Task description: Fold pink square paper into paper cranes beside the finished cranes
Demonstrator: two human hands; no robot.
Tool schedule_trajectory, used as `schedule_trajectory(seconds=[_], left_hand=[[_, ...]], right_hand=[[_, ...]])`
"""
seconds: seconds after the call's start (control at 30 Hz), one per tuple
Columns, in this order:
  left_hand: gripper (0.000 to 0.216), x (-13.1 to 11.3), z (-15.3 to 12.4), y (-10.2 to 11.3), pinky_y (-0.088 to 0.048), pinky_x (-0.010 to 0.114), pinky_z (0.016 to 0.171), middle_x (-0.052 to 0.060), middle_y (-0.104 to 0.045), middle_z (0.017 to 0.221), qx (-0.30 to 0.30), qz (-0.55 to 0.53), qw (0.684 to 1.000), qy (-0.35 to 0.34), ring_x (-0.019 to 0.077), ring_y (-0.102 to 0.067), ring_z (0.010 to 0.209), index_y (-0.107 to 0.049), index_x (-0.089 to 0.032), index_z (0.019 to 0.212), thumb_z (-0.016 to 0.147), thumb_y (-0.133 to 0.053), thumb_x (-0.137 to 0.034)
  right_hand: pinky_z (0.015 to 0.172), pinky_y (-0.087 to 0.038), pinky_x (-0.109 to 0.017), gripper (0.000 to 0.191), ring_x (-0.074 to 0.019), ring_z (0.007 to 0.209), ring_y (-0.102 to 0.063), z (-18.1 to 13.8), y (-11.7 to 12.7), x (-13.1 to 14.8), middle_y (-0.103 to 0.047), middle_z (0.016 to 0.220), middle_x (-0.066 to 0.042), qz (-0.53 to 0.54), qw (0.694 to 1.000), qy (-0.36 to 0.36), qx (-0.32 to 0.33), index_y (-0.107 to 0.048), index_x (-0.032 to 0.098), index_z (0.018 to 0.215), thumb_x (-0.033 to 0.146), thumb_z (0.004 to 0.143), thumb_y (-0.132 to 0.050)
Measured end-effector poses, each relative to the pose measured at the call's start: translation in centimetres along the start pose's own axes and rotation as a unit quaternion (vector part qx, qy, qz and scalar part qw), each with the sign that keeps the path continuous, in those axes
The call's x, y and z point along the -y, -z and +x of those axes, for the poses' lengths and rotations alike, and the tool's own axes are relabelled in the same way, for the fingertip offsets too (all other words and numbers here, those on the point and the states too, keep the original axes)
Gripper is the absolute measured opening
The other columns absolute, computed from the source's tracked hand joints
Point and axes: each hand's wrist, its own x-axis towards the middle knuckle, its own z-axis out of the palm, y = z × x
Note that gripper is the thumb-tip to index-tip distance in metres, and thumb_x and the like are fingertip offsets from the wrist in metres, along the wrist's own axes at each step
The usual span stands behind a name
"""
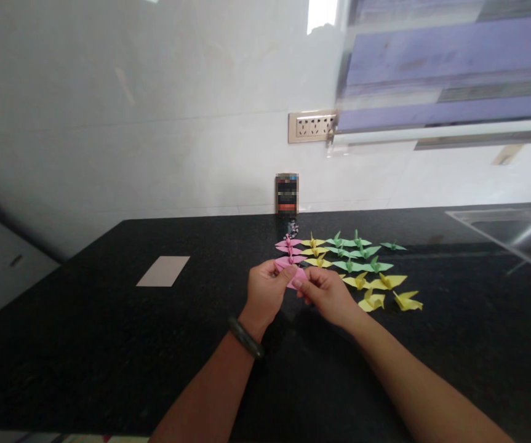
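My left hand (267, 287) and my right hand (327, 292) meet in front of me, both pinching a folded piece of pink origami paper (298, 279) between thumbs and fingers. Its exact folds are partly covered by my fingertips. Just behind it stand several pink paper cranes (290, 250) in a column. To their right are yellow paper cranes (314, 251) and green paper cranes (351, 252) in rows. More yellow cranes (387, 282) sit nearer, right of my right hand. A dark bangle circles my left wrist.
A stack of pale square paper (163, 272) lies left on the black countertop (85, 326). A phone-like object (287, 194), its screen blurred, leans on the wall. A metal sink (514, 231) is at the right, and a socket panel (311, 127) is on the wall.
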Motion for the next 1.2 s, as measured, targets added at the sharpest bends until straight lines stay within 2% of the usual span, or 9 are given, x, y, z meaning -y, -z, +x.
schedule_trajectory(seconds=[0.13,0.23,0.3,0.47,0.63,0.73,0.87,1.07,1.2], left_hand=[[0.020,0.3,0.2,0.0,-0.029,0.019,0.044,-0.006,-0.045,0.046,0.003,-0.048,0.999,0.005,0.0050,-0.036,0.043,-0.056,-0.013,0.058,0.066,-0.061,-0.029],[0.023,0.7,0.4,0.0,-0.028,0.020,0.044,-0.004,-0.048,0.051,0.067,-0.075,0.994,0.034,0.0050,-0.036,0.044,-0.057,-0.012,0.063,0.066,-0.062,-0.034],[0.026,0.8,0.4,0.1,-0.027,0.020,0.043,-0.004,-0.047,0.049,0.083,-0.059,0.994,0.043,0.0051,-0.036,0.043,-0.057,-0.012,0.061,0.067,-0.062,-0.036],[0.032,0.5,0.4,0.3,-0.022,0.020,0.041,-0.006,-0.038,0.040,0.022,0.029,0.999,0.028,0.0048,-0.031,0.040,-0.049,-0.013,0.049,0.066,-0.061,-0.037],[0.037,0.1,0.2,0.4,-0.021,0.019,0.040,-0.007,-0.036,0.039,0.067,0.078,0.995,0.015,0.0044,-0.030,0.039,-0.042,-0.014,0.043,0.065,-0.062,-0.037],[0.033,0.1,0.0,-0.1,-0.028,0.019,0.043,-0.005,-0.043,0.044,0.085,0.050,0.995,0.013,0.0058,-0.037,0.043,-0.050,-0.013,0.051,0.069,-0.059,-0.039],[0.027,0.5,-0.2,-0.6,-0.039,0.021,0.051,0.000,-0.056,0.061,0.129,-0.026,0.989,0.073,0.0093,-0.049,0.053,-0.059,-0.011,0.071,0.069,-0.060,-0.039],[0.026,1.0,0.1,-0.3,-0.035,0.020,0.049,-0.001,-0.052,0.054,0.150,0.000,0.988,0.045,0.0080,-0.044,0.050,-0.056,-0.011,0.060,0.067,-0.061,-0.036],[0.026,0.6,0.0,-0.6,-0.033,0.019,0.047,-0.002,-0.051,0.053,0.155,0.007,0.986,0.057,0.0067,-0.043,0.049,-0.056,-0.011,0.060,0.065,-0.063,-0.036]], right_hand=[[0.042,-0.030,-0.021,0.031,-0.0085,0.043,-0.041,0.0,-0.4,-0.1,-0.048,0.048,0.003,-0.039,0.998,0.023,-0.050,-0.053,0.017,0.057,0.041,0.077,-0.053],[0.042,-0.031,-0.021,0.033,-0.0087,0.041,-0.041,-0.1,-0.6,0.0,-0.047,0.046,0.003,-0.020,0.997,0.009,-0.073,-0.053,0.017,0.056,0.042,0.077,-0.052],[0.043,-0.033,-0.022,0.033,-0.0094,0.042,-0.044,-0.1,-0.6,0.2,-0.051,0.048,0.001,0.008,0.997,-0.006,-0.077,-0.054,0.017,0.057,0.044,0.076,-0.053],[0.048,-0.038,-0.023,0.033,-0.0108,0.050,-0.047,0.0,-0.2,0.3,-0.053,0.055,0.000,0.051,0.997,-0.005,-0.052,-0.055,0.016,0.062,0.046,0.076,-0.052],[0.045,-0.034,-0.021,0.030,-0.0090,0.046,-0.040,0.2,0.2,0.0,-0.046,0.052,0.003,0.050,0.995,0.028,-0.079,-0.053,0.017,0.065,0.044,0.076,-0.052],[0.042,-0.030,-0.021,0.031,-0.0082,0.042,-0.036,0.1,0.0,-0.3,-0.042,0.046,0.005,0.042,0.990,0.028,-0.133,-0.048,0.018,0.058,0.043,0.077,-0.053],[0.042,-0.031,-0.021,0.030,-0.0085,0.043,-0.038,0.1,-0.4,-0.6,-0.045,0.047,0.004,0.062,0.976,0.019,-0.209,-0.050,0.017,0.060,0.042,0.075,-0.055],[0.041,-0.031,-0.020,0.026,-0.0078,0.043,-0.039,0.5,0.1,-0.6,-0.048,0.051,0.004,0.115,0.981,-0.003,-0.154,-0.057,0.016,0.070,0.042,0.074,-0.056],[0.044,-0.033,-0.020,0.029,-0.0079,0.046,-0.040,0.6,0.3,-0.9,-0.048,0.050,0.003,0.065,0.978,0.013,-0.195,-0.054,0.015,0.057,0.039,0.074,-0.058]])
